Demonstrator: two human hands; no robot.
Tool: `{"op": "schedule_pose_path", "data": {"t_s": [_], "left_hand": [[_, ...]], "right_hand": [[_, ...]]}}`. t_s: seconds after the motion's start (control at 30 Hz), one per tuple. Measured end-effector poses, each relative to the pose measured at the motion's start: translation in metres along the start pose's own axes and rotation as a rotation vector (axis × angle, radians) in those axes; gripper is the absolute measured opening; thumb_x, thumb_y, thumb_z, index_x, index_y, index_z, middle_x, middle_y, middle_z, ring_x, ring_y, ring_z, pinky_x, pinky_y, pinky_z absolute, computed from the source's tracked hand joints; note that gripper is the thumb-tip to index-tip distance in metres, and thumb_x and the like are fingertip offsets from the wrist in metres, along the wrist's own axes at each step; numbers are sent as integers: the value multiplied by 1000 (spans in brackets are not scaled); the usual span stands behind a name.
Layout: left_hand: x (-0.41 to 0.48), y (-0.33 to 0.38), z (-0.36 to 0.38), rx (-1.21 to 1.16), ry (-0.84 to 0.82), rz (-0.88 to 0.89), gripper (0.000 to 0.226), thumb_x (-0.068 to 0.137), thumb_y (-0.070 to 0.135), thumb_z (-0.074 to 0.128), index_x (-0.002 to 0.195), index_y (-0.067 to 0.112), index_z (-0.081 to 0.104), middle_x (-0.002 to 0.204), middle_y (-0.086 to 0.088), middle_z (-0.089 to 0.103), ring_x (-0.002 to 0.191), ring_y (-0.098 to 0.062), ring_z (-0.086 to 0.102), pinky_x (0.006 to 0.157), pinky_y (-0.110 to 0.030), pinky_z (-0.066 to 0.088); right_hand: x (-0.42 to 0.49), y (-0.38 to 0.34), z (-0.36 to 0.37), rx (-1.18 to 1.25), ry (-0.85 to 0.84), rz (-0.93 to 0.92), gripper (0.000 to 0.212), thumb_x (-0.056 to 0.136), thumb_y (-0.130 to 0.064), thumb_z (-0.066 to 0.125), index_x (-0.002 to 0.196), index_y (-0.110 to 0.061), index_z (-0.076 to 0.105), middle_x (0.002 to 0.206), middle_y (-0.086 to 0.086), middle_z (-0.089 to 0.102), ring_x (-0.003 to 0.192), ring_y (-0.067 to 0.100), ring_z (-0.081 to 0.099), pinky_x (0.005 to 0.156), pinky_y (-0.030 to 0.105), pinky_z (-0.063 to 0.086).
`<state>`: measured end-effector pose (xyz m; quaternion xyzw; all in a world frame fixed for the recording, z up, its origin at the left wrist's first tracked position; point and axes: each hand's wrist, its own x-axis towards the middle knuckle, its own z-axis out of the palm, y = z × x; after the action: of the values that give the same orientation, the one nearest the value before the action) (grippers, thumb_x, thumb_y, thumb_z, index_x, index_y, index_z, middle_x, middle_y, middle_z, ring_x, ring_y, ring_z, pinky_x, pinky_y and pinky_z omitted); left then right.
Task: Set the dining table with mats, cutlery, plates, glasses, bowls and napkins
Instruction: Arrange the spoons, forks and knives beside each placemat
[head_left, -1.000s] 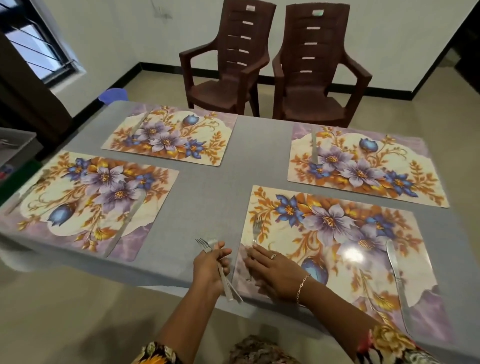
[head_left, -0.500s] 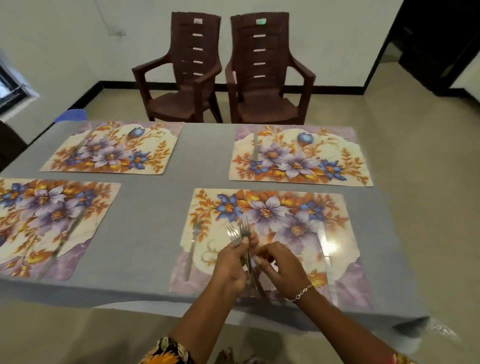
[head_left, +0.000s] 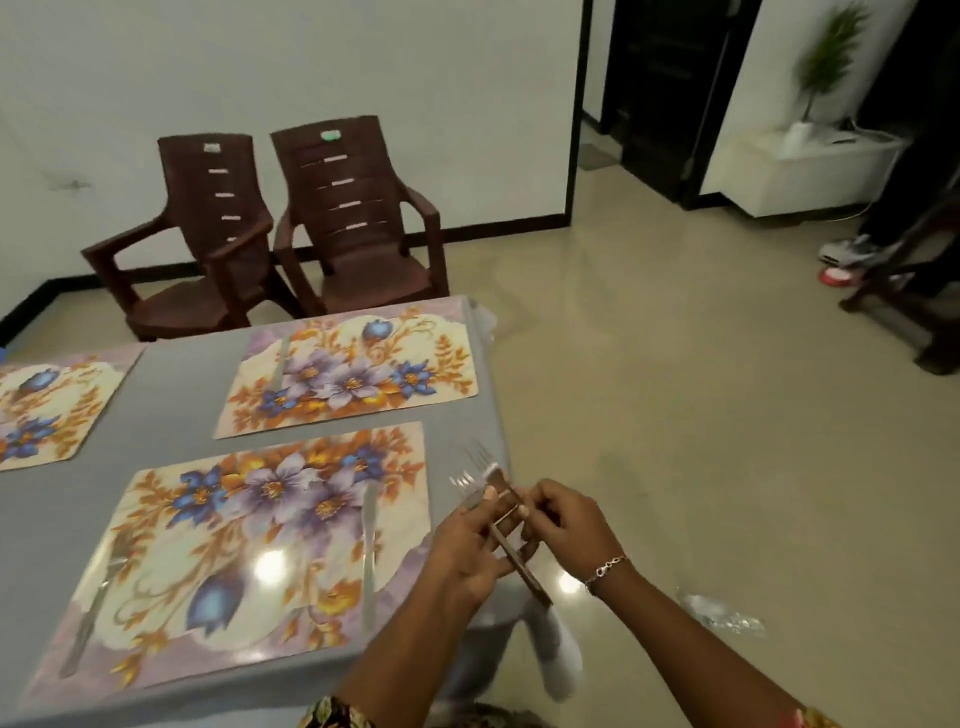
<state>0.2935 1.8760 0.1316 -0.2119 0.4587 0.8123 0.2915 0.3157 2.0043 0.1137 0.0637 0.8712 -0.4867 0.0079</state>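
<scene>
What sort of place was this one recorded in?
Probably a home dining room: a grey-clothed table laid with floral placemats, two brown plastic armchairs against the wall, and a potted plant on a white cabinet.

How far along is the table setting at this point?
Done: floral placemats are laid; the near placemat has a steel fork and a table knife, the far placemat a second knife only. In hand: left hand and right hand both grip a bundle of steel forks. Left: remaining forks, then plates, glasses, bowls, napkins; none visible.
</scene>
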Motion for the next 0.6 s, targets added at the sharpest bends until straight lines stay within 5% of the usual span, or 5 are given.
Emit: {"op": "schedule_pose_path", "data": {"t_s": [0.13, 0.23, 0.37, 0.5, 0.6], "left_hand": [[32, -8, 44, 11, 34, 1, 18, 96, 16, 48, 101, 6, 63, 89, -13, 70, 86, -25, 65, 70, -42, 52], [67, -12, 73, -33, 59, -30, 22, 98, 17, 45, 99, 3, 62, 70, -9, 68, 64, -18, 58, 58, -32, 51], [126, -12, 106, -100, 92, -55, 37, 101, 29, 33, 100, 3, 59, 56, -2, 58, 40, -9, 39, 47, -22, 36], [190, 7, 140, -191, 149, -53, 60, 101, 46, 19, 99, 1, 59, 52, -1, 52, 35, -7, 32, 40, -19, 31], [231, 31, 164, -244, 171, -21, 58, 102, 40, 19, 98, 0, 60, 49, -2, 50, 35, -7, 32, 37, -18, 31]], "right_hand": [[16, 34, -48, 49, 35, 58, 25, 91, -8, 50, 73, -23, 44, 59, 0, 62, 45, 4, 50, 55, 26, 46], [37, 58, -74, -3, 20, 84, 18, 92, -5, 46, 85, -22, 50, 57, -7, 54, 49, 3, 46, 54, 15, 37], [87, 89, -108, -53, -20, 99, 14, 93, -13, 48, 87, -23, 55, 59, -6, 48, 58, 10, 46, 57, 18, 34], [155, 111, -144, -122, -82, 138, 10, 92, -19, 52, 84, -20, 59, 55, -5, 44, 52, 8, 39, 55, 21, 30], [207, 118, -167, -162, -153, 160, 13, 89, -19, 55, 79, -25, 56, 57, -4, 48, 54, 9, 42, 57, 23, 34]]}}
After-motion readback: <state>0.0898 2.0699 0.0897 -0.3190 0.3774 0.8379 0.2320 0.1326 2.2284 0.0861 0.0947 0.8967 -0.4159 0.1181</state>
